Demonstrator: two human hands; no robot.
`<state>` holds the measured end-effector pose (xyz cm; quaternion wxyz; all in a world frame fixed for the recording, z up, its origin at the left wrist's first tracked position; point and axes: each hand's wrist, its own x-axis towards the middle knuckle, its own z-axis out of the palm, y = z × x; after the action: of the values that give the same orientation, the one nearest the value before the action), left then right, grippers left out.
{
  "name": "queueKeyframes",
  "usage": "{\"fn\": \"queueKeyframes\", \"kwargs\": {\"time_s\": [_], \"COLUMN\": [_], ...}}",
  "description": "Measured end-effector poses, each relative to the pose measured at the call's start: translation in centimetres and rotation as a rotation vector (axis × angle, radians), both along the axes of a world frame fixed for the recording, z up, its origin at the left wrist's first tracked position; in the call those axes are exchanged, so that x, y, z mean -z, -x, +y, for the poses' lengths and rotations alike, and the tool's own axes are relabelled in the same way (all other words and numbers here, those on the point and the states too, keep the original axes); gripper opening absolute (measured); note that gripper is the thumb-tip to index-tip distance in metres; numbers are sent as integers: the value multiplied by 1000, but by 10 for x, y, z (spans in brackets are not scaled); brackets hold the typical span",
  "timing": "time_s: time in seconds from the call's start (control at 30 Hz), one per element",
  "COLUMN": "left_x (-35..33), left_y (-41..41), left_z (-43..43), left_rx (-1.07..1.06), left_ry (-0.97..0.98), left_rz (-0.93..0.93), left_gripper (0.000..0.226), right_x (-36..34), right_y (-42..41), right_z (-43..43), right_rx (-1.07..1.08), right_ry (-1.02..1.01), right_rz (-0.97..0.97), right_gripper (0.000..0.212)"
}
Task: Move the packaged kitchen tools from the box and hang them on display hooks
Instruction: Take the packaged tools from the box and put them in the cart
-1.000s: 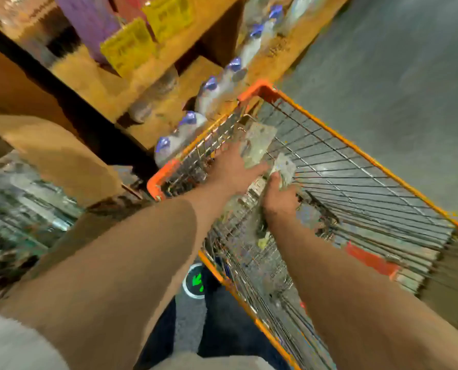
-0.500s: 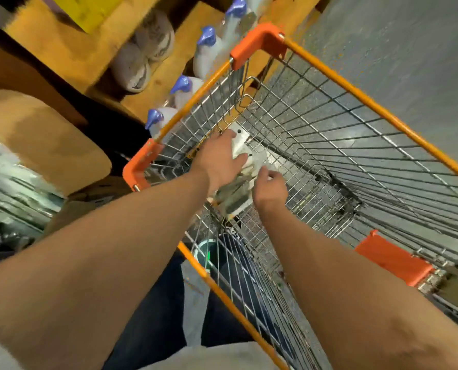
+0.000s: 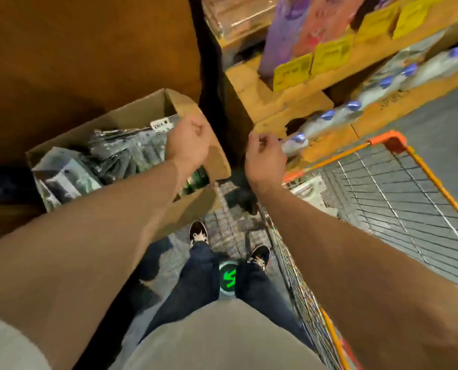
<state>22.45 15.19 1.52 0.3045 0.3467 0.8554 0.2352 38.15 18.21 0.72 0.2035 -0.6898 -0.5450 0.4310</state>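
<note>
Head view: left hand [image 3: 190, 142] over box [image 3: 102, 121], right hand [image 3: 265, 158] by cart [image 3: 388, 138]
Both curled, holding nothing; packaged tools [image 3: 110, 156] in box

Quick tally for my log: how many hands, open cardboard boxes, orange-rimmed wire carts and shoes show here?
Bare hands: 2, left hand and right hand
Open brown cardboard box: 1
Orange-rimmed wire shopping cart: 1
Black patterned shoes: 2
Total: 6
</note>
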Motion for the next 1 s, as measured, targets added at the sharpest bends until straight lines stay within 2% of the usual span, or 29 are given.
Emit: {"fn": "queueKeyframes", "kwargs": {"time_s": [0.07, 0.13, 0.2, 0.27, 0.3, 0.37, 0.4, 0.53, 0.6, 0.67, 0.83, 1.0], "left_x": [19, 43, 70, 92, 105, 126, 135, 164, 172, 177, 182, 165], "left_y": [59, 105, 137, 156, 161, 166, 165, 161, 161, 161, 167, 167], "left_z": [-37, -74, -105, -123, -129, -131, -130, -111, -104, -101, -110, -117], "left_rx": [-149, -281, -306, -237, -200, -169, -167, -203, -228, -259, -325, -316], "left_ry": [124, 248, 342, 414, 437, 404, 377, 333, 333, 339, 311, 254], "left_rz": [-16, -137, -204, -166, -145, -148, -161, -144, -122, -156, -232, -256], "left_gripper": [19, 24, 28, 37, 35, 17, 19, 36, 55, 67, 49, 61], "right_x": [18, 47, 75, 96, 105, 121, 129, 154, 162, 167, 170, 167], "right_y": [58, 109, 149, 174, 181, 186, 187, 194, 197, 199, 199, 196], "right_z": [-13, -27, -39, -48, -51, -51, -50, -49, -53, -58, -56, -57], "right_rx": [-86, -140, -167, -270, -339, -403, -405, -422, -423, -393, -367, -479], "right_ry": [99, 236, 382, 464, 453, 390, 374, 322, 268, 215, 160, 114], "right_rz": [9, -11, -3, -65, -149, -284, -329, -480, -534, -547, -496, -445], "right_gripper": [30, 22, 14, 20, 26, 36, 38, 38, 41, 39, 30, 24]}}
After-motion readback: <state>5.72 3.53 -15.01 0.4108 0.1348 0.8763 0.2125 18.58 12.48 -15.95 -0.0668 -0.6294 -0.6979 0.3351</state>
